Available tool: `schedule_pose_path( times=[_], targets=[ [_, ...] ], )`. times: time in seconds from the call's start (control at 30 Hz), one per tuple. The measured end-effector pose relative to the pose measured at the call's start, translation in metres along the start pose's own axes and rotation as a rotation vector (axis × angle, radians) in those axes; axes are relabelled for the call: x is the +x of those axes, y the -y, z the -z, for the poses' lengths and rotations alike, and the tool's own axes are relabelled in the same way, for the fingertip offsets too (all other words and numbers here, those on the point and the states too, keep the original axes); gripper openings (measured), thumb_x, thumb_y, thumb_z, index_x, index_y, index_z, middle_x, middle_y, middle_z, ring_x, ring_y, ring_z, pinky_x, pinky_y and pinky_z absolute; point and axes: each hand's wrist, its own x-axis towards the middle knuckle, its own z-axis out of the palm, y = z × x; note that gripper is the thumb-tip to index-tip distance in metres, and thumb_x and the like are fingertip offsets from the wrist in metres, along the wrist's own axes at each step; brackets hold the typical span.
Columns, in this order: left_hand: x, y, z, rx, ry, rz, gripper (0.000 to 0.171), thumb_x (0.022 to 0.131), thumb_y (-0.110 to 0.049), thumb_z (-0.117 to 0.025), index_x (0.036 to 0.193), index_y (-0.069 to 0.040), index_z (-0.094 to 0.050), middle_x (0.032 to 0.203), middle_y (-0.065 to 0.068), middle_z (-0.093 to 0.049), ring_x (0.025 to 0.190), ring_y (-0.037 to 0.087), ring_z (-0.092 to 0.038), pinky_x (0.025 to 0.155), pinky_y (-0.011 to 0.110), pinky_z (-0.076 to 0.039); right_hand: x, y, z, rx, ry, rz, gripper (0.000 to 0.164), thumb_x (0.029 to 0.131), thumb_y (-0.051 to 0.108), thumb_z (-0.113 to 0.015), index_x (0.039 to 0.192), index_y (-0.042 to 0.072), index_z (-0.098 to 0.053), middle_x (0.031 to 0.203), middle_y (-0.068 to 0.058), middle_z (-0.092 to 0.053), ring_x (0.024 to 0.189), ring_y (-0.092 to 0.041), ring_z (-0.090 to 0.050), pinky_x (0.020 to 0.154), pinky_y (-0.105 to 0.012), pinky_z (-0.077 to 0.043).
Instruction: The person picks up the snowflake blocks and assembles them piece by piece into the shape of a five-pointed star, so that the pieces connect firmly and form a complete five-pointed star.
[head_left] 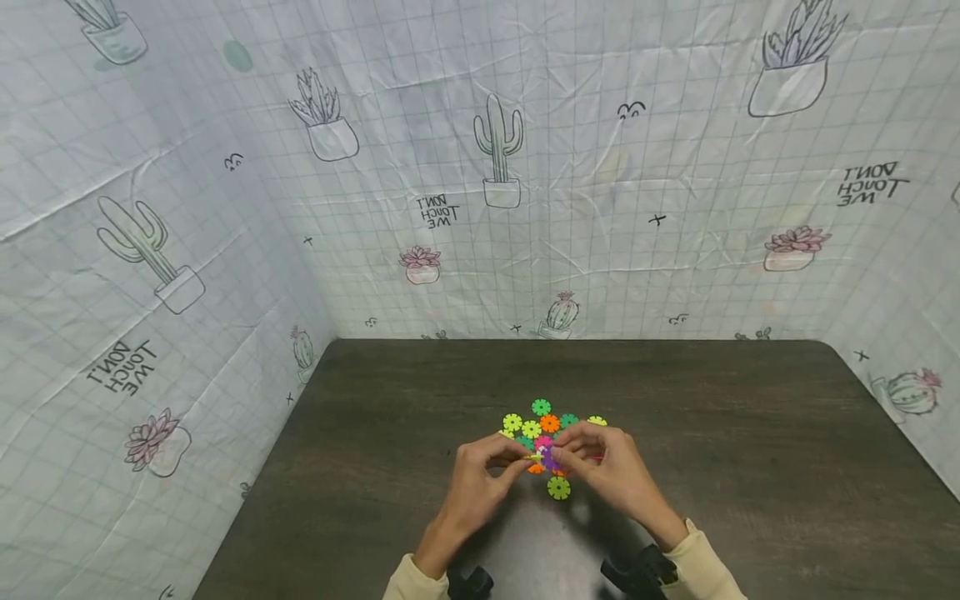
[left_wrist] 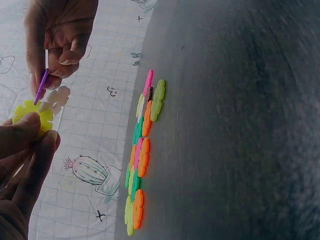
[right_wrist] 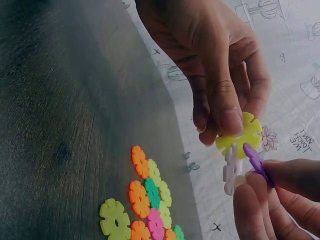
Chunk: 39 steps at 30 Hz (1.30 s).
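My left hand (head_left: 478,482) pinches a yellow notched flower-shaped disc (right_wrist: 252,131) between thumb and fingers. A white notched disc (right_wrist: 231,172) meets the yellow one at its edge, standing at an angle to it. My right hand (head_left: 613,468) pinches a purple notched disc (right_wrist: 257,162), held edge-on to the yellow disc with its rim right at the yellow one's notched edge. Both hands are raised close together over the loose discs, as both wrist views show.
Several loose discs lie on the dark table (head_left: 360,500) beneath and beyond the hands, among them an orange disc (head_left: 550,423), a green disc (head_left: 541,407) and a lime disc (head_left: 558,488) nearer me. Behind the table hangs a cactus-print cloth (head_left: 600,275).
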Motion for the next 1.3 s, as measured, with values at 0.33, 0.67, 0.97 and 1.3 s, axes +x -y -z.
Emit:
schedule_pose_path(
  times=[0.33,0.67,0.97,1.3],
  targets=[
    [-0.001,-0.001,0.002,0.036,-0.032,-0.078,0.004,0.094,-0.018,-0.077,0.097,-0.019,-0.079,0.093,-0.003,-0.079,0.084,0.004,-0.075,0.076,0.022,-0.062,-0.001,0.001,-0.001,0.042,0.019,0.024,0.018,0.093,0.020,-0.080,0.102,0.006,-0.073,0.092,-0.018,-0.078,0.075,-0.027,-0.077,0.069,-0.042,-0.065],
    [0.001,-0.002,0.006,0.106,-0.076,-0.248,0.007,0.093,-0.011,-0.077,0.096,-0.016,-0.081,0.090,-0.002,-0.080,0.081,0.004,-0.073,0.073,0.016,-0.059,0.001,0.007,-0.001,0.094,0.013,0.035,0.017,0.092,0.019,-0.081,0.100,0.005,-0.075,0.094,-0.023,-0.078,0.073,-0.020,-0.077,0.069,-0.038,-0.065],
    [0.002,-0.005,0.006,0.149,-0.084,-0.337,0.011,0.089,-0.004,-0.080,0.096,-0.013,-0.082,0.089,0.002,-0.081,0.081,0.007,-0.076,0.076,0.015,-0.060,-0.001,0.010,0.002,0.078,0.031,0.023,0.018,0.090,0.019,-0.083,0.099,0.004,-0.076,0.094,-0.024,-0.078,0.073,-0.028,-0.078,0.067,-0.039,-0.065],
    [0.002,-0.005,0.007,0.187,-0.067,-0.396,0.010,0.088,-0.003,-0.081,0.093,-0.012,-0.082,0.087,0.001,-0.081,0.079,0.005,-0.076,0.077,0.014,-0.059,-0.002,0.008,0.007,0.083,0.075,0.047,0.017,0.089,0.017,-0.084,0.099,0.005,-0.077,0.089,-0.013,-0.079,0.073,-0.028,-0.078,0.068,-0.041,-0.065]
  ],
)
